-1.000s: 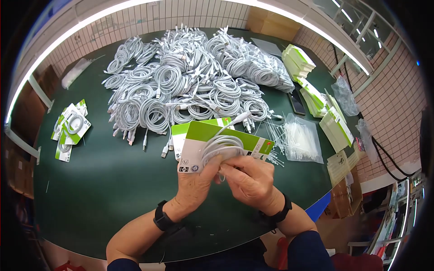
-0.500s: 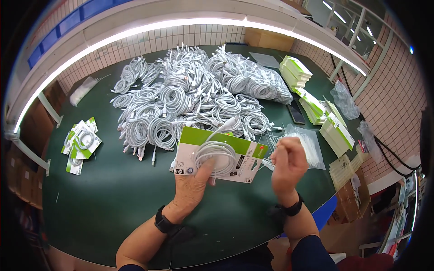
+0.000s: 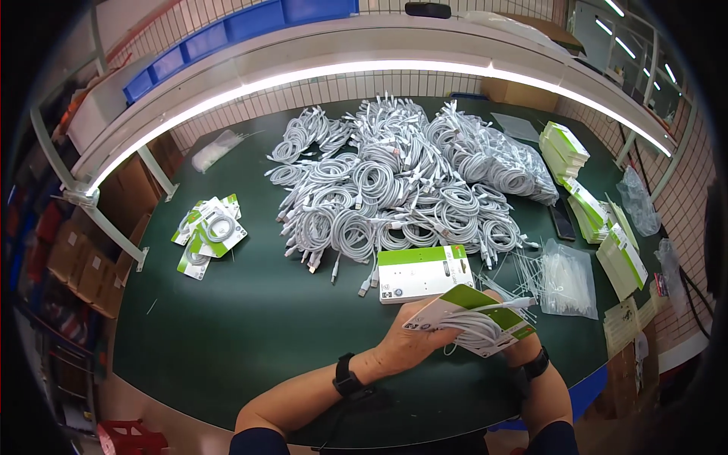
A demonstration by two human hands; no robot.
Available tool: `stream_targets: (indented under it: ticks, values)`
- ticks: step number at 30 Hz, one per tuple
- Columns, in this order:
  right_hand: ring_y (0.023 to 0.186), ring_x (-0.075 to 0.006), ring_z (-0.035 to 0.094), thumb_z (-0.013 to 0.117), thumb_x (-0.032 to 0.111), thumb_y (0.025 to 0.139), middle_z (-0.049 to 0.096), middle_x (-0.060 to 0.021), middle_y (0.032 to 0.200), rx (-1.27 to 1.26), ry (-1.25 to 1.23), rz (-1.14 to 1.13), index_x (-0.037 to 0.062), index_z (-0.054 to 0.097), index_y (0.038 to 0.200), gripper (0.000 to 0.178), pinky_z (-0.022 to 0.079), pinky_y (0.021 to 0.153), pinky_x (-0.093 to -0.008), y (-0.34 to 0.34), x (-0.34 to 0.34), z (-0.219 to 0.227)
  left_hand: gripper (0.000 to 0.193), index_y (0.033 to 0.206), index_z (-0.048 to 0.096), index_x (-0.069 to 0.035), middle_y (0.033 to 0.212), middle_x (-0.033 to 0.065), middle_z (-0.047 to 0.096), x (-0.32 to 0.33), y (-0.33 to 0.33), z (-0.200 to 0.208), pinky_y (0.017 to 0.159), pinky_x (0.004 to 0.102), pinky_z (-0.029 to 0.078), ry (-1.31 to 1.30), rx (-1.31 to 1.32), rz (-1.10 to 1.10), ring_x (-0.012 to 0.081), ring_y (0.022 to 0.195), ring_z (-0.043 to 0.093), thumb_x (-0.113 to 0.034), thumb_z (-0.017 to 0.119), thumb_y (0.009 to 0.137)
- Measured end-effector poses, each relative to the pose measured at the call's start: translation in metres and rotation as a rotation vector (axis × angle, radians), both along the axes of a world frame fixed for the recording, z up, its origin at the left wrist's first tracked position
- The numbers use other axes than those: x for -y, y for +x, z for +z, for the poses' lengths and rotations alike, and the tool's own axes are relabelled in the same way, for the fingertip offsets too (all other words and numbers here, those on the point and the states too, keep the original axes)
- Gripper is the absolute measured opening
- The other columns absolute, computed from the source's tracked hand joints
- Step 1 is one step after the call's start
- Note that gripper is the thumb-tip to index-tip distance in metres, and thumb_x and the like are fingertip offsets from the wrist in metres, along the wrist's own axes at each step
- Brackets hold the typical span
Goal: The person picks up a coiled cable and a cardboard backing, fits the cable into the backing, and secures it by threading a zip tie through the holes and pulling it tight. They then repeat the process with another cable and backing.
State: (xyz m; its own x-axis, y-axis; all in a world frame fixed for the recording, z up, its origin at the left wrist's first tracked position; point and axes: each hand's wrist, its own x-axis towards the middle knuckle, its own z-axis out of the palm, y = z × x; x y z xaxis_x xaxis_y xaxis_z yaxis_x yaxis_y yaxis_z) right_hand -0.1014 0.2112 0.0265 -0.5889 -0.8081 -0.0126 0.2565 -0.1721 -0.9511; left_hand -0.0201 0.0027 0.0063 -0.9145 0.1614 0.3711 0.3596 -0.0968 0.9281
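Note:
My left hand (image 3: 415, 334) grips a green-and-white cardboard backing card (image 3: 436, 312), its thumb pressing a coiled white cable (image 3: 476, 331) against the front. The card is tilted, and the cable's plug end sticks out past its right side. Behind the card is my right hand (image 3: 525, 352), close against it; most of its fingers are hidden, so what they hold does not show. Just beyond lies another backing card (image 3: 413, 279), flat on the dark green table (image 3: 303, 318). Loose thin white cable ties (image 3: 523, 274) are scattered to the right of it.
A big heap of coiled cables (image 3: 371, 186) covers the table's middle. Carded cables (image 3: 216, 227) lie at left. On the right are a bag of cable ties (image 3: 567, 280), a phone (image 3: 562, 220) and stacked cards (image 3: 565, 150). A lit lamp bar (image 3: 485, 70) spans the back.
The view has turned left. My left hand has brought the card and cable over to my right hand and tilted them. My right hand, earlier pinched beside the card, is now behind it.

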Motion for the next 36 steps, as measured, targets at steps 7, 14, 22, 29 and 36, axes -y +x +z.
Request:
stream_targets:
  ticks: [7, 14, 22, 29, 36]
  values:
    - [0.086, -0.006, 0.064, 0.077, 0.03, 0.093, 0.072, -0.0025, 0.105, -0.179, 0.195, -0.074, -0.0017, 0.067, 0.121, 0.043, 0.052, 0.075, -0.0216, 0.01, 0.002, 0.001, 0.034, 0.123, 0.066, 0.002, 0.102, 0.0092, 0.072, -0.001, 0.007, 0.005, 0.079, 0.0293, 0.054, -0.029, -0.041, -0.025, 0.0139, 0.09, 0.065, -0.005, 0.075, 0.09]
    - [0.087, -0.0076, 0.065, 0.08, 0.029, 0.091, 0.071, -0.0019, 0.103, -0.397, 0.201, -0.372, 0.0021, 0.068, 0.11, 0.035, 0.054, 0.076, -0.0251, 0.018, 0.016, 0.028, 0.027, 0.118, 0.067, -0.001, 0.099, 0.0052, 0.07, -0.004, 0.004, 0.023, 0.059, 0.023, 0.052, 0.142, 0.317, 0.031, 0.0084, 0.069, 0.063, -0.011, 0.074, 0.094]
    - [0.091, -0.0091, 0.065, 0.074, 0.023, 0.095, 0.072, -0.004, 0.106, -0.757, 0.023, -0.339, -0.0001, 0.067, 0.116, 0.031, 0.055, 0.079, -0.0265, 0.014, 0.01, 0.01, 0.035, 0.122, 0.063, -0.001, 0.1, 0.0046, 0.068, -0.005, -0.001, 0.028, 0.055, 0.024, 0.05, 0.261, 0.502, -0.022, 0.0095, 0.07, 0.059, -0.009, 0.076, 0.09]
    - [0.11, -0.0165, 0.063, 0.069, 0.012, 0.098, 0.065, -0.008, 0.122, 0.038, -0.071, -0.171, 0.0012, 0.059, 0.131, 0.037, 0.052, 0.094, -0.0298, -0.015, -0.003, -0.032, 0.03, 0.116, 0.066, -0.001, 0.098, 0.0036, 0.068, -0.006, 0.001, 0.03, 0.06, 0.0255, 0.05, 0.189, 0.538, -0.04, 0.01, 0.075, 0.06, -0.006, 0.075, 0.088]
    - [0.079, -0.0047, 0.057, 0.069, 0.014, 0.1, 0.063, -0.0051, 0.095, 0.099, 0.133, -0.182, 0.0027, 0.059, 0.095, 0.016, 0.049, 0.07, -0.0225, -0.014, 0.008, -0.01, 0.023, 0.108, 0.069, 0.001, 0.092, 0.0035, 0.07, -0.001, 0.002, 0.007, 0.062, 0.0259, 0.05, 0.118, 0.419, -0.015, 0.0109, 0.078, 0.062, -0.004, 0.074, 0.086]
